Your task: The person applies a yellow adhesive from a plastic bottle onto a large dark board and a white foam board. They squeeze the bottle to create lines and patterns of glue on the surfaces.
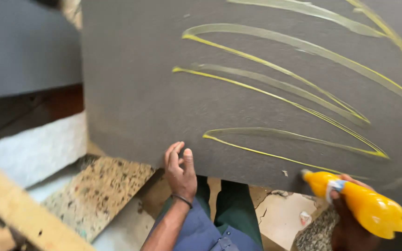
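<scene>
- Yellow glue lines (284, 100) are being laid in long looping strokes on a dark grey foam sheet (136, 93); by the look of it the spreading is partway done, with the left part of the sheet still bare.
- The yellow squeeze bottle (364, 207) is gripped by the right hand (345, 223) at the lower right of the frame, fingers wrapped around its body.
- The bottle's long axis runs from lower right to upper left, and its nozzle is pointed up-left at the sheet's lower edge.
- The sheet's lower edge is steadied by the left hand (181, 172), lower centre, fingers loosely together and flat against it.
- The next stroke likely calls for steady squeezing while the nozzle is swept toward the bare area.
</scene>
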